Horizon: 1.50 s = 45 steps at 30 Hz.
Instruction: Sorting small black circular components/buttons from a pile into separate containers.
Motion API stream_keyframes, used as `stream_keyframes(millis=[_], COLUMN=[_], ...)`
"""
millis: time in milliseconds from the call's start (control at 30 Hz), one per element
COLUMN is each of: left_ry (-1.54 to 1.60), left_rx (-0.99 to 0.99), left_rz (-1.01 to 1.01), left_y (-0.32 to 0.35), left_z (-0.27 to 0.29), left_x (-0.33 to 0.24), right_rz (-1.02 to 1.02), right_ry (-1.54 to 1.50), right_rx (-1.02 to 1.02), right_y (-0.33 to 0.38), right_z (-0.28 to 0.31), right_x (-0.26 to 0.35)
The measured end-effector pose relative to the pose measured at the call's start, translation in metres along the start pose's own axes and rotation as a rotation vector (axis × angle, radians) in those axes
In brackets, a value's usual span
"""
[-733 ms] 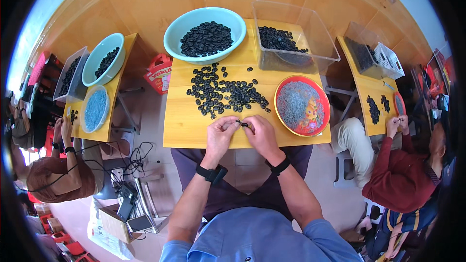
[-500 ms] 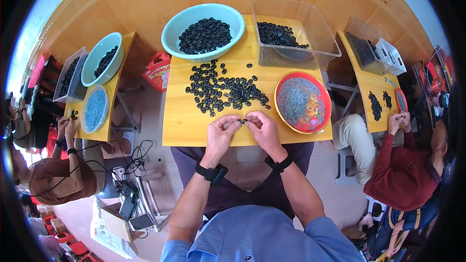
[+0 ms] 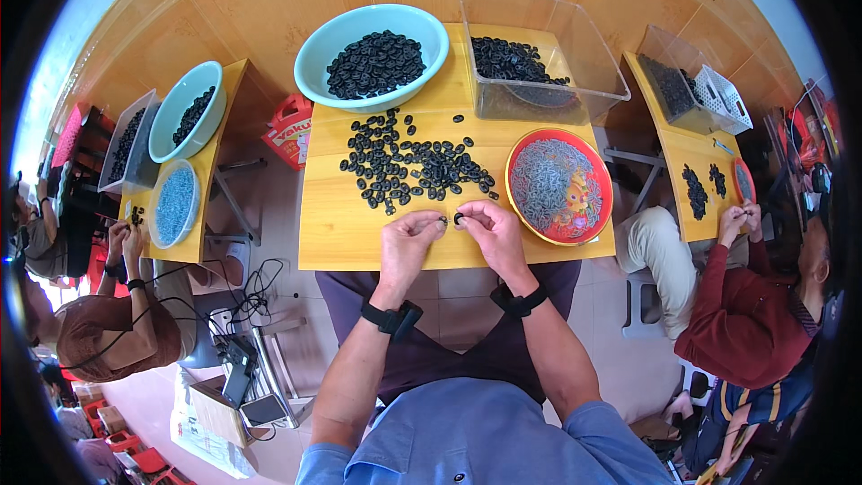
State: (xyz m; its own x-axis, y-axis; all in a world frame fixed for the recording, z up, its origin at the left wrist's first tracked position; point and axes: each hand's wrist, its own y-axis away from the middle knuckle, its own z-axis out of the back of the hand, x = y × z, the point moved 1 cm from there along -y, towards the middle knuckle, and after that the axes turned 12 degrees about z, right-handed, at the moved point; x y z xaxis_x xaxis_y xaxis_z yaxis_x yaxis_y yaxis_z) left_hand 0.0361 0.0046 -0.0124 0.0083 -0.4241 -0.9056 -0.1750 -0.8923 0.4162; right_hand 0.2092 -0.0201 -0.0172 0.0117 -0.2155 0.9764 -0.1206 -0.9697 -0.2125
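Observation:
Both my hands are just above the near edge of the yellow table. My right hand pinches a small black oval piece between thumb and forefinger. A short gap to its left, my left hand is closed in a pinch, with something tiny at the fingertips, too small to name. Beyond my hands lies a loose spread of black oval pieces with holes in them. A red bowl of small grey pieces stands beside my right hand.
At the back are a pale turquoise basin and a clear plastic box, both holding black pieces. Side tables carry similar containers, with a person at the left and another at the right. Cables hang at lower left.
My hands, whose fingertips met half a second ago, have drawn slightly apart. The black piece now shows clearly at my right fingertips. The whole view has shifted a little.

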Motion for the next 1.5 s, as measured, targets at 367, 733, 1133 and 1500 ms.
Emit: stream_keyframes(millis=[367,733,1133,1500], left_ry=[-0.006,0.015,0.034,0.039], left_rx=[0.006,0.026,0.023,0.013], left_rz=[-0.021,0.045,0.068,0.083], left_y=[-0.001,-0.001,-0.003,-0.005], left_z=[0.000,0.003,0.003,0.001], left_x=[0.003,-0.005,-0.004,-0.004], right_rz=[0.002,-0.036,-0.090,-0.058], right_ry=[0.085,-0.003,-0.041,0.008], right_rx=[0.074,0.089,0.077,0.072], right_y=[-0.002,-0.006,-0.011,-0.012], right_z=[-0.003,-0.005,-0.005,-0.006], right_x=[0.001,-0.009,0.001,0.000])
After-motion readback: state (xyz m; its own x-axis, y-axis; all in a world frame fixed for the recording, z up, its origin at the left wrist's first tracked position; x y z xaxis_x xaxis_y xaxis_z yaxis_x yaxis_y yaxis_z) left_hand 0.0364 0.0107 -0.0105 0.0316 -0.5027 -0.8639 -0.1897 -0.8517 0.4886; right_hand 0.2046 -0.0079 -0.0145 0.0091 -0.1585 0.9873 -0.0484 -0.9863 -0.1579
